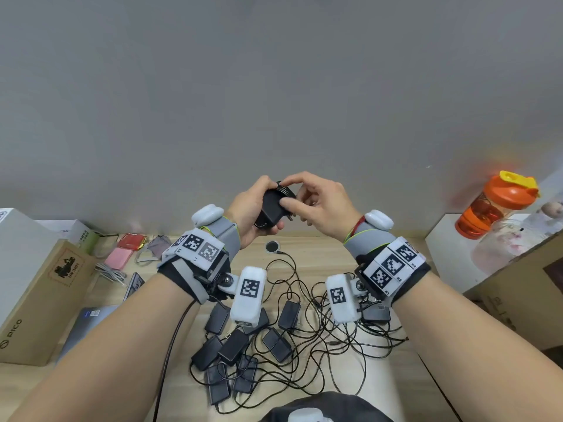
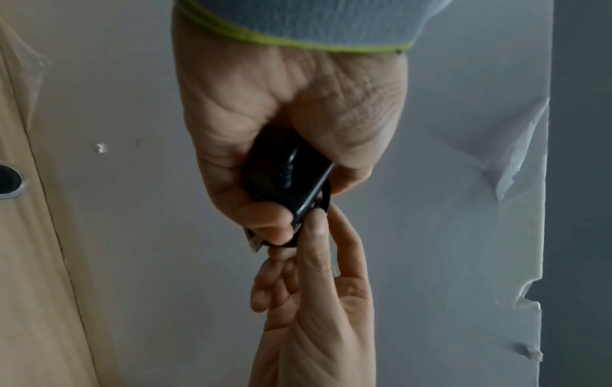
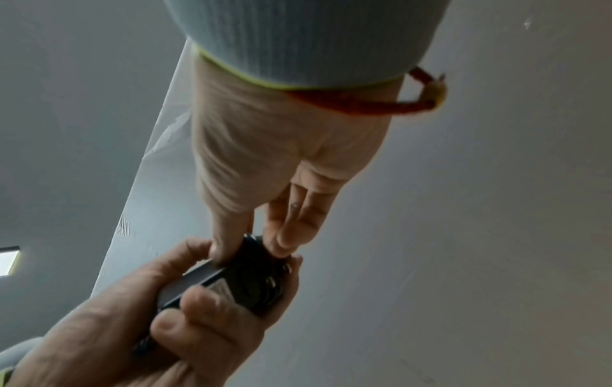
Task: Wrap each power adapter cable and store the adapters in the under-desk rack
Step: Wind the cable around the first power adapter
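Observation:
A black power adapter [image 1: 272,210] is held up in front of the grey wall, its thin cable wound around the body. My left hand [image 1: 251,213] grips the adapter [image 2: 291,178] from the left, fingers curled round it. My right hand [image 1: 316,205] pinches the wound cable [image 1: 285,190] at the adapter's top end between thumb and forefinger; the right wrist view shows the same pinch on the adapter [image 3: 255,272]. Several more black adapters [image 1: 234,348] lie below on the wooden desk [image 1: 316,248] in a tangle of loose black cables [image 1: 332,336]. The under-desk rack is out of sight.
A brown cardboard box [image 1: 39,303] and white boxes [image 1: 18,236] stand at the left, with pink and red pouches [image 1: 122,254] behind. A laptop [image 1: 88,321] lies front left. An orange bottle [image 1: 496,205] stands on a white box at the right, beside another cardboard box [image 1: 518,287].

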Demonstrator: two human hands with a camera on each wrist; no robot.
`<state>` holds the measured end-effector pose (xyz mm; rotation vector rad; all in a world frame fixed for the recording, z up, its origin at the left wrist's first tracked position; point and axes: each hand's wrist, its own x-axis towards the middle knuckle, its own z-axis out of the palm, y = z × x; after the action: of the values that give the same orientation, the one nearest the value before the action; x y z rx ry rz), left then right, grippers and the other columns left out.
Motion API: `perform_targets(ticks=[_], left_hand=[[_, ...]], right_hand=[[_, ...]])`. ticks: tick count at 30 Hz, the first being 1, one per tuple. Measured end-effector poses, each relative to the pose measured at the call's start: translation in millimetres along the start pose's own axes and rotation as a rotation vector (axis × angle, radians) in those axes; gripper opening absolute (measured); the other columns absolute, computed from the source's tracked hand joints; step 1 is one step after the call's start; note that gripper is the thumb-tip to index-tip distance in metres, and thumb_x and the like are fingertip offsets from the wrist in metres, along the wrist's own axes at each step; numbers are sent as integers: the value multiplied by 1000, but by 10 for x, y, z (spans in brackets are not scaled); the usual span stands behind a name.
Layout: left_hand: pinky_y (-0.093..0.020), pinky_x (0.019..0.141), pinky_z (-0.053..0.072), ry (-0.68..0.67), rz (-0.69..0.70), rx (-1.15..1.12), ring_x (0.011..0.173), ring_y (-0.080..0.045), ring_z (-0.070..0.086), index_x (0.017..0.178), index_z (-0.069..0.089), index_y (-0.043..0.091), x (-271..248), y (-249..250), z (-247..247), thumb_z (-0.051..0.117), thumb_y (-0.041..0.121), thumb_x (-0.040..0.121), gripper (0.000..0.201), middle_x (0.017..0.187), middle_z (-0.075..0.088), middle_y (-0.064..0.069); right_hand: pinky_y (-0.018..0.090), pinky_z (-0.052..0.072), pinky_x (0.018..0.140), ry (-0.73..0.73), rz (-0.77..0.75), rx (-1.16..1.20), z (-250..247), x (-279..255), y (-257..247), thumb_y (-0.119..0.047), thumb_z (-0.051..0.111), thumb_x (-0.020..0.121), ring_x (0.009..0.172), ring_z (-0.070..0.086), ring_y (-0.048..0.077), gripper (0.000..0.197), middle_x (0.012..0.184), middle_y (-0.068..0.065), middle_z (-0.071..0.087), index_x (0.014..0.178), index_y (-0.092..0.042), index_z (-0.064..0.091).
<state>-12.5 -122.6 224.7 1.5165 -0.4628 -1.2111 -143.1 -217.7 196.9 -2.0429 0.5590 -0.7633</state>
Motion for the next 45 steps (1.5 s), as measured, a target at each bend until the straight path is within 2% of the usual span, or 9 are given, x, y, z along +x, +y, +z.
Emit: perform_targets(ticks=[4, 8, 12, 16, 20, 25, 31, 40, 45], left_hand=[[-23, 43, 39, -41, -22, 38, 47, -24, 50, 102, 63, 11, 7, -38, -7, 61, 46, 86, 39, 71, 60, -9], [-23, 43, 38, -60, -33, 87, 46, -24, 50, 113, 65, 0, 9, -52, 27, 61, 43, 87, 50, 66, 58, -12], [-23, 43, 36, -55, -46, 126, 45, -23, 49, 99, 66, 3, -11, -34, 64, 60, 37, 88, 37, 57, 56, -11], [-23, 43, 36, -45, -68, 144, 43, -24, 47, 96, 61, 3, -18, -36, 95, 58, 32, 88, 30, 53, 52, -10], [-25, 45, 37, -24, -80, 121, 44, -25, 46, 95, 58, 1, -18, -52, 110, 56, 29, 86, 29, 56, 52, -13], [-26, 48, 38, 9, -88, 124, 47, -24, 50, 95, 58, 3, -32, -99, 130, 54, 26, 91, 24, 58, 55, -10], [-23, 44, 41, 30, -96, 132, 48, -23, 52, 95, 60, 6, -143, -191, 240, 54, 25, 92, 20, 59, 58, -7], [-24, 46, 42, 10, -159, 228, 47, -22, 54, 101, 61, 3, -288, -675, 499, 59, 30, 87, 30, 82, 64, -20], [-22, 41, 42, 51, -197, 184, 48, -25, 53, 96, 56, 6, -381, -1006, 627, 53, 22, 94, 17, 71, 61, -14]], right_hand=[[28, 41, 61, -86, 13, 59, -33, 10, 64, -36, 86, 70, 55, 40, 13, 40, 63, -6, 42, 98, -30, 58], [28, 35, 58, -109, 7, 65, -54, -8, 90, -35, 90, 64, 57, 35, 11, 48, 65, -8, 38, 90, -24, 50], [24, 30, 54, -99, -18, 24, -54, -53, 65, -33, 91, 64, 57, 31, 9, 53, 65, -3, 39, 87, -12, 48], [22, 26, 51, -81, -39, -7, -54, -83, 49, -34, 91, 64, 56, 29, 11, 54, 61, -6, 38, 76, -16, 41], [21, 35, 54, -79, -13, -28, -71, -99, 75, -38, 91, 63, 55, 39, 11, 51, 68, -10, 44, 81, -28, 44], [20, 50, 69, -106, -8, -13, -113, -144, 121, -36, 87, 70, 69, 63, 18, 53, 102, -7, 63, 114, -32, 59], [15, 48, 65, -21, 9, 10, -69, -331, 208, -29, 84, 75, 66, 61, 13, 36, 91, -3, 68, 101, -19, 62], [28, 48, 56, -203, 192, 238, -170, -756, 488, -16, 62, 95, 54, 58, 13, 18, 71, -2, 53, 86, -13, 47], [23, 54, 59, -170, 322, 329, -171, -1126, 680, -1, 60, 92, 58, 61, 10, 18, 77, 5, 56, 85, -16, 52]])
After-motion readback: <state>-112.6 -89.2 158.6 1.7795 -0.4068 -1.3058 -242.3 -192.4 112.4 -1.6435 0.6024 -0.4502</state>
